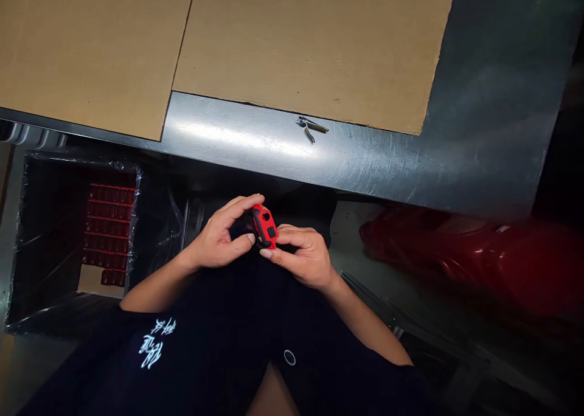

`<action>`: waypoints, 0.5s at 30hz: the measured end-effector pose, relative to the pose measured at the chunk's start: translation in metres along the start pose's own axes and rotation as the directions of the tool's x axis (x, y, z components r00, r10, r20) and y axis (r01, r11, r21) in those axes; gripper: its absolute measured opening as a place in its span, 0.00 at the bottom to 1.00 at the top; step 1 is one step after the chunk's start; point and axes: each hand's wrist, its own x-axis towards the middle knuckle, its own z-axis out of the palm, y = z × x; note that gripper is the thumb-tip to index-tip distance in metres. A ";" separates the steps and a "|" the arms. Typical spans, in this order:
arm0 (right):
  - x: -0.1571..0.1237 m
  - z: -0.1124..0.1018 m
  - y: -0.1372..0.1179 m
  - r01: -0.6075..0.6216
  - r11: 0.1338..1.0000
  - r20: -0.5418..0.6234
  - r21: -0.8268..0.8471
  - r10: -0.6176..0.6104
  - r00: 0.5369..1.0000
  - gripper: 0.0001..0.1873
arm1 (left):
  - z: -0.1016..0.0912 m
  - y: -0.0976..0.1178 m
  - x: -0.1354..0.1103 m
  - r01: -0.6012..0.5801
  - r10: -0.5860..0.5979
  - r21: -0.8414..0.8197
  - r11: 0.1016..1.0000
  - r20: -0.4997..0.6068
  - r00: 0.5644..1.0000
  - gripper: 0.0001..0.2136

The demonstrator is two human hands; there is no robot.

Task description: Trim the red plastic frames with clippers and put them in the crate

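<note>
A small red and black plastic casing [268,227] is held up between my two hands, in front of my body and below the table edge. Its red face has a round hole and a squarish opening. My left hand [223,233] grips the black side, index finger at the top and thumb lower down. From the other side, my right hand [303,253] pinches the lower right end between thumb and fingers. Beyond the hands, a nail clipper [312,127] lies on the metal table with its lever swung out.
Cardboard sheets [301,51] cover much of the metal table [237,127]. On the left stands a bin lined with dark plastic [50,221], holding rows of red parts [109,221]. A large, shiny red object [456,252] sits low on the right.
</note>
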 end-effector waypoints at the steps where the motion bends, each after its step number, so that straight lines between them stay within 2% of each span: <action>1: 0.000 0.000 0.001 0.002 1.000 0.001 -0.006 -0.002 1.000 0.04 | 0.000 -0.001 -0.001 -0.004 0.004 -0.011 1.000 0.006 1.000 0.30; 9: 0.002 0.001 -0.002 -0.034 0.999 -0.006 -0.021 0.034 0.999 0.05 | 0.002 -0.004 -0.003 0.011 -0.005 -0.085 0.996 0.063 0.998 0.36; 15: 0.004 0.001 0.001 0.048 0.998 -0.024 -0.050 -0.050 0.998 0.03 | 0.007 0.000 -0.002 0.055 -0.052 -0.023 0.998 0.117 0.992 0.45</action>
